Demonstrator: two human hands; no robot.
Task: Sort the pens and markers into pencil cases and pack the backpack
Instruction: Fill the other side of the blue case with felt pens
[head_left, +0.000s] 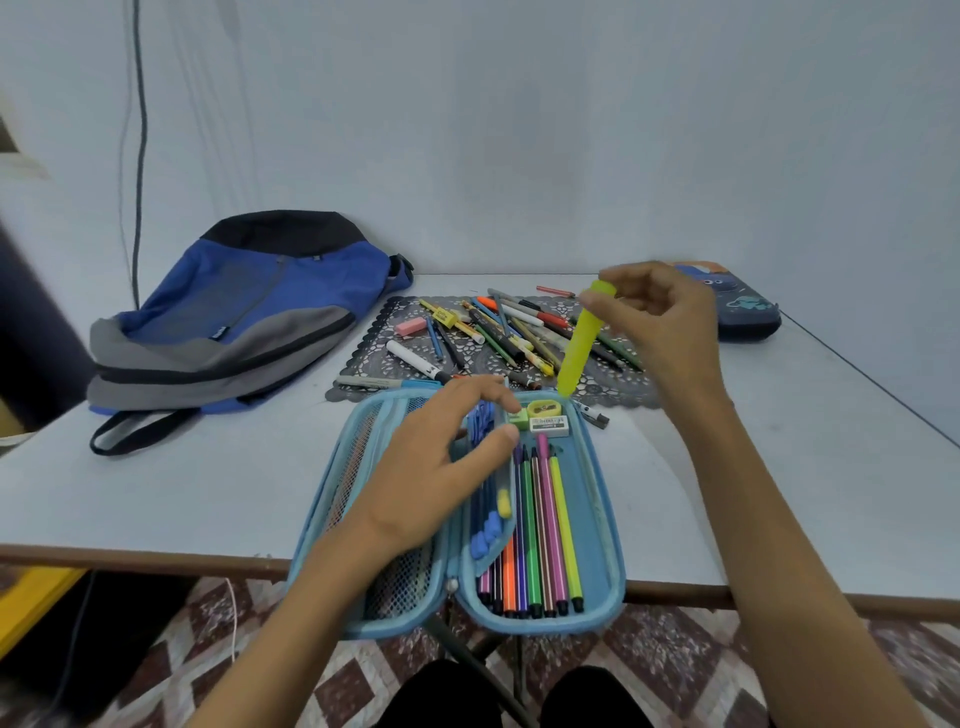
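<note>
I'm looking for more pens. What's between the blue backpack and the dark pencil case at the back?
In the head view, a grey lacy mat lies between the backpack and dark pencil case, heaped with loose pens and markers.

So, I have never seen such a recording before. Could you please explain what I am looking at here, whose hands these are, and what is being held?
There is no machine here, only a person working with two bare hands. The single picture comes from a camera worn on the person's head, which looks forward and down. On the table lies an open light-blue pencil case with coloured felt pens in a row. The left hand rests on its inner flap. The right hand holds a yellow marker tilted above the case, in a grip of fingertips and thumb. Behind, loose pens and pencils lie on a grey mat. A blue backpack lies at the left, and a dark pencil case at the far right.
</note>
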